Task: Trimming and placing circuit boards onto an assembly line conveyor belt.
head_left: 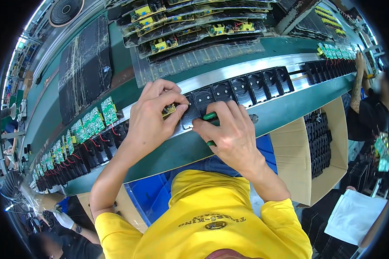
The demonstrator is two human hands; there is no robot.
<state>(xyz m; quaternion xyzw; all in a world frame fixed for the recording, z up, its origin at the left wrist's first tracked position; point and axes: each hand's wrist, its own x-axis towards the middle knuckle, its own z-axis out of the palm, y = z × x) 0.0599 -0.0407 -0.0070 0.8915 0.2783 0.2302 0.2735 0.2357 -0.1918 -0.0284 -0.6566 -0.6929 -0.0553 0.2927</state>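
My left hand [153,112] pinches a small circuit board [169,109] with yellow parts, held low over the row of black plastic cases. Its thumb and forefinger come together at the edge of one open black case [188,117]. Close by, my right hand [227,131] is wrapped round green-handled pliers [210,116]; their jaws are mostly hidden by the hand. The fingertips of the right hand reach the near edge of that same case. To the right, several open black cases [256,87] stand side by side on a metal rail, with small metal contacts inside.
At left, green circuit boards [92,121] with red wires stand along more black cases. Stacked trays [160,45] of yellow boards lie at the back. A cardboard box [294,155] of black parts stands right of me. At far right is a co-worker's arm [357,88].
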